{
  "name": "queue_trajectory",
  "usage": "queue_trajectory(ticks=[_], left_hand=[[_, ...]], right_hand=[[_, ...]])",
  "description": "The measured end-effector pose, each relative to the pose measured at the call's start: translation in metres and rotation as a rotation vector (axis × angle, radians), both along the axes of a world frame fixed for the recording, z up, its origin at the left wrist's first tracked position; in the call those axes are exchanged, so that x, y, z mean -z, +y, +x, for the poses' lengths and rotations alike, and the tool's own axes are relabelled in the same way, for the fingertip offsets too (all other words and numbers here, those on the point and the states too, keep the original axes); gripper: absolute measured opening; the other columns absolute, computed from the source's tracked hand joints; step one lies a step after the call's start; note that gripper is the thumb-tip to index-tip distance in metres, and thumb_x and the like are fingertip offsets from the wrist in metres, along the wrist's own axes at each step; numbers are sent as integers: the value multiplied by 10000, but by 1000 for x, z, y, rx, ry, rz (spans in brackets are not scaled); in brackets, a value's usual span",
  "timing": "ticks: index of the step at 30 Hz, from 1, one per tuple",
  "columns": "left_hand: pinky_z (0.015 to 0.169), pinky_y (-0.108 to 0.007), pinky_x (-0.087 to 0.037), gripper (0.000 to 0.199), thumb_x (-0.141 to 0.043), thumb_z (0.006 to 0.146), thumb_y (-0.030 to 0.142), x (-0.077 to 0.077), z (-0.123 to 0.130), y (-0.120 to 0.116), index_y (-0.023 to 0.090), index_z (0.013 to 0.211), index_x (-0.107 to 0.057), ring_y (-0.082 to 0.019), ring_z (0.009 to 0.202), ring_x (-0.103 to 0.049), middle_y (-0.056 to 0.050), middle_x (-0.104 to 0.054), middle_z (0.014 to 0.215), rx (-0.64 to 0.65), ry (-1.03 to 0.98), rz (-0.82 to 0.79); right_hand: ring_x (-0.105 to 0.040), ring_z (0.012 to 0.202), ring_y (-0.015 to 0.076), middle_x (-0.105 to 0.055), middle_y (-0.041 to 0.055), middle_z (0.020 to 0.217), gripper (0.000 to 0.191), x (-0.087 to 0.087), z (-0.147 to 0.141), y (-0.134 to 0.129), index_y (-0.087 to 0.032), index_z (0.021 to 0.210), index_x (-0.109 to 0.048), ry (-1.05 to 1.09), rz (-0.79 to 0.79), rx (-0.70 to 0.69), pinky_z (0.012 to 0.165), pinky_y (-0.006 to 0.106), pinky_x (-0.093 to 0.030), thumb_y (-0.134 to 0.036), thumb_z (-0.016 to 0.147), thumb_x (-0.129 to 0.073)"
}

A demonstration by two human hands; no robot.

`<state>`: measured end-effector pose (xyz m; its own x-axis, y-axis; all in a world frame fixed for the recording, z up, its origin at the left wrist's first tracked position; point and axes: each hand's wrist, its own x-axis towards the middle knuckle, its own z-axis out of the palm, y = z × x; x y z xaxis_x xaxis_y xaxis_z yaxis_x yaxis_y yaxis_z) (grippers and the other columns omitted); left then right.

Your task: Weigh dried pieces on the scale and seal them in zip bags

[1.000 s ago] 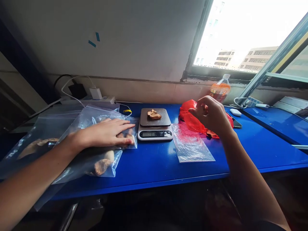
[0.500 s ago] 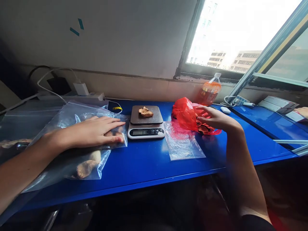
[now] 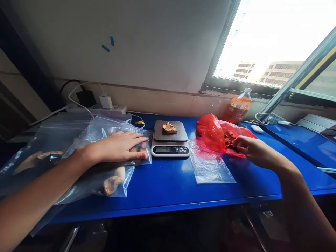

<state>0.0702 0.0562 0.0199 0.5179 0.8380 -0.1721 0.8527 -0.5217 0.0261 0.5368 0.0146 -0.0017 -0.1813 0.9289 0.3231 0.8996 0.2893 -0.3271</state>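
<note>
My left hand (image 3: 124,147) lies flat, fingers spread, on a clear zip bag (image 3: 91,134) with pale brown pieces inside. Beside its fingertips stands a kitchen scale (image 3: 170,151), which bears one dried brown piece (image 3: 169,128). My right hand (image 3: 248,145) is at the opening of a red plastic bag (image 3: 210,131) holding dark dried pieces (image 3: 229,139). Its fingers are curled together at those pieces; what they pinch, if anything, is hidden. A flat clear bag (image 3: 212,168) lies between the scale and the red bag, partly under the red one.
An orange drink bottle (image 3: 239,106) stands against the wall behind the red bag. A power strip (image 3: 118,110) with a white charger (image 3: 106,102) and cables lies at the back left. White boxes (image 3: 316,124) are on the right, beyond a metal frame. The blue table's front edge (image 3: 183,205) is near me.
The view has shifted, so things sit further right and lower. My right hand's fingers, spread over the red bag before, are now curled at the dark pieces. My left hand stays on the clear bag.
</note>
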Motion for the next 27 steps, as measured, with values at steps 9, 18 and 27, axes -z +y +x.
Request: queue_trajectory(ticks=[9,18,27], left_hand=[[1096,-454,-262,772,-362,856,774,-1,1,-3,304,1467,-391,-335,1379,-330,-50,-370,1527,-24,-26,-11],[1075,-426,-296,743,-361,874,753,0,0,-5,306,1468,-388,-326,1351,-376,-48,-394,1513,-8,-17,23],[1085,-420,-283,745,-351,886,742,0,2,-8,275,1463,-407,-319,1353,-380,-67,-408,1504,2,-5,43]], right_hand=[[-644,777,214,-669,81,895,207,-75,-68,18,-230,1053,-606,-15,569,16,697,345,-486,-259,866,-522],[-620,799,196,-610,87,968,261,-8,-133,57,-226,1103,-608,134,568,-187,732,342,-514,-200,924,-419],[-597,783,180,-595,81,942,321,18,-158,61,-252,951,-725,105,388,-396,695,311,-515,-100,873,-454]])
